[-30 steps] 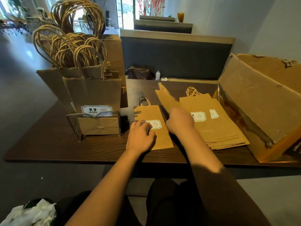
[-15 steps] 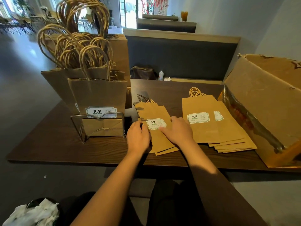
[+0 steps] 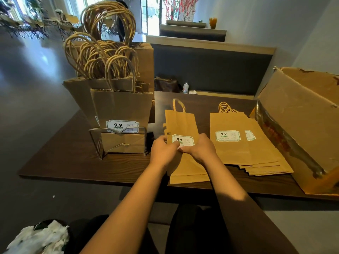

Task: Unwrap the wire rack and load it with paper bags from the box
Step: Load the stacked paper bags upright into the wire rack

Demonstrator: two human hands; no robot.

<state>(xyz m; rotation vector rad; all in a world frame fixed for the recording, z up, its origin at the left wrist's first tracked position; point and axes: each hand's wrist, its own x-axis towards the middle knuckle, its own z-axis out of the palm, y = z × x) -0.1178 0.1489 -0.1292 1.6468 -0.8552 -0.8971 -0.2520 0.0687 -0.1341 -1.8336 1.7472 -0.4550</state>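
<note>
Both hands, left hand (image 3: 163,150) and right hand (image 3: 200,149), pinch small bag stack (image 3: 183,125) on surface (image 3: 73,158); loose grip could fan bags before the wire rack (image 3: 117,142).

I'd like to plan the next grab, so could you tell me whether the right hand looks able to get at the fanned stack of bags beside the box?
Probably yes: the right hand sits just left of the fanned stack, with nothing standing between them.
</note>
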